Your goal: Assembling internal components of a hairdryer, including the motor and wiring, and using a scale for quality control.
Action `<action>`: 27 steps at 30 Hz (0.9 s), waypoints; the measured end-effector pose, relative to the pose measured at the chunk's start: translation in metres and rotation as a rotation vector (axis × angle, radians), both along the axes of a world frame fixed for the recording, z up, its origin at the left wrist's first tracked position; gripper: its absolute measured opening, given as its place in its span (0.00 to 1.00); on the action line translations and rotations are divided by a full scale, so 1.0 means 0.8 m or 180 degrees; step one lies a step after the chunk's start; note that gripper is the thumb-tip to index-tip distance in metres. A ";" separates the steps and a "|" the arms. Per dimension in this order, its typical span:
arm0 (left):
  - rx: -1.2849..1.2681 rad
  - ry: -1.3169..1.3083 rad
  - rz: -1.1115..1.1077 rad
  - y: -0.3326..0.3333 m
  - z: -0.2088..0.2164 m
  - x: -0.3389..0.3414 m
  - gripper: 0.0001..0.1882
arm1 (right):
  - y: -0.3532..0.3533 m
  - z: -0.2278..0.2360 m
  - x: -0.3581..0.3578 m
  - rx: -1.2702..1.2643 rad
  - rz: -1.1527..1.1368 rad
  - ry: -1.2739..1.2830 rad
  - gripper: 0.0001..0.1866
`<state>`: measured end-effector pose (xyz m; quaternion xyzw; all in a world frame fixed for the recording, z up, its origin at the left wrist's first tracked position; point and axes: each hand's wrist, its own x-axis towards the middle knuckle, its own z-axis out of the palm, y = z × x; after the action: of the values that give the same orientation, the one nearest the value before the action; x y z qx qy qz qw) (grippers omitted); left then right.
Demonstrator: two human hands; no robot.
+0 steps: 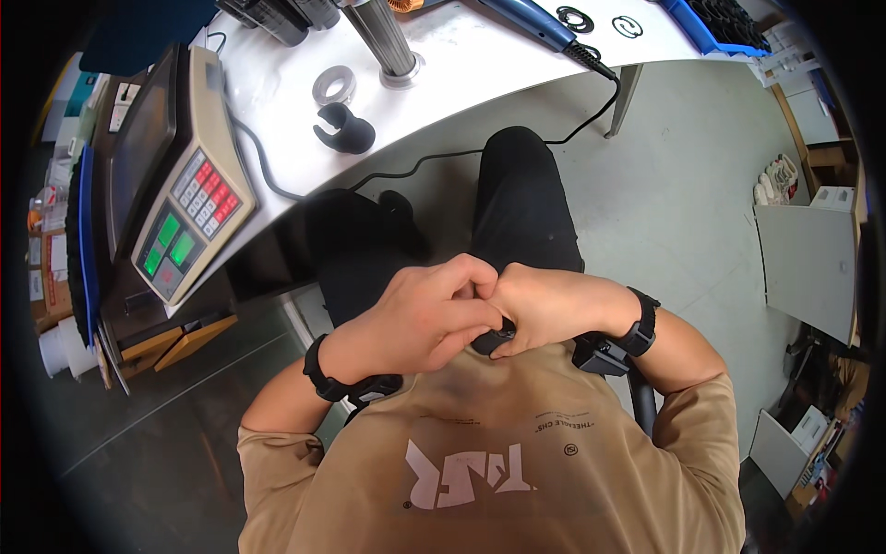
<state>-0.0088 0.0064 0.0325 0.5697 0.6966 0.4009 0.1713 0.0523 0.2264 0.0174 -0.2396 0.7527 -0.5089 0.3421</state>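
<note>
Close to my chest, my left hand (432,309) and my right hand (552,300) meet over a small black part (494,340). The right hand's fingers are closed around it, and its thumb lies along the lower side. Bent fingers of the left hand pinch at the same part from the left. Most of the part is hidden by my fingers, so its exact kind cannot be made out. Each wrist wears a black strap with a small device.
A white table (443,102) carries a scale (189,198), an open black sleeve (347,132), a metal ring (334,85), a ribbed metal cylinder (383,42), a blue corded tool (526,20) and a blue bin (694,28) of black parts. The tool's cable (397,174) hangs along the table's front edge.
</note>
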 end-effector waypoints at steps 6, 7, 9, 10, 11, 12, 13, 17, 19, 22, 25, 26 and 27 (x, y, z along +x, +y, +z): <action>0.0134 -0.1128 0.0191 -0.010 -0.027 0.015 0.07 | -0.004 -0.007 0.004 -0.0076 -0.0019 0.0017 0.16; 0.0135 -0.1132 0.0193 -0.011 -0.029 0.017 0.07 | -0.004 -0.007 0.004 -0.0076 -0.0017 0.0013 0.16; 0.0160 -0.1390 0.0240 -0.013 -0.031 0.019 0.08 | -0.005 -0.005 0.003 0.0031 0.0079 -0.0015 0.16; 0.0173 -0.1518 0.0265 -0.014 -0.032 0.021 0.08 | -0.005 -0.005 0.003 0.0084 0.0128 -0.0028 0.16; 0.0175 -0.1522 0.0270 -0.015 -0.034 0.022 0.08 | -0.006 -0.005 0.003 0.0085 0.0133 -0.0032 0.16; 0.0158 -0.1705 0.0249 -0.017 -0.035 0.023 0.08 | -0.006 -0.005 0.003 0.0073 0.0145 -0.0033 0.16; 0.0140 -0.1888 0.0228 -0.018 -0.037 0.024 0.07 | -0.007 -0.004 0.004 0.0061 0.0157 -0.0034 0.16; -0.0027 -0.2260 0.0061 -0.021 -0.038 0.018 0.03 | -0.010 -0.005 0.005 0.0169 0.0224 -0.0078 0.16; -0.0102 -0.2355 -0.0011 -0.020 -0.039 0.016 0.04 | -0.010 -0.005 0.006 0.0229 0.0253 -0.0100 0.16; 0.0111 -0.2003 -0.0069 -0.016 -0.039 0.015 0.04 | -0.011 -0.004 0.007 0.0132 0.0187 -0.0094 0.16; -0.0135 -0.0908 -0.0100 -0.010 -0.008 0.007 0.05 | -0.010 -0.006 0.007 0.0076 0.0168 0.0001 0.15; -0.0260 -0.0359 -0.0098 -0.009 0.003 0.006 0.06 | -0.011 -0.006 0.007 0.0041 0.0172 0.0050 0.15; -0.0260 -0.0361 -0.0088 -0.008 0.009 0.006 0.06 | -0.011 -0.004 0.006 0.0040 0.0182 0.0048 0.15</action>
<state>-0.0042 0.0002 0.0395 0.5482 0.6936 0.4014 0.2392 0.0575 0.2173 0.0138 -0.2627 0.7513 -0.4923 0.3523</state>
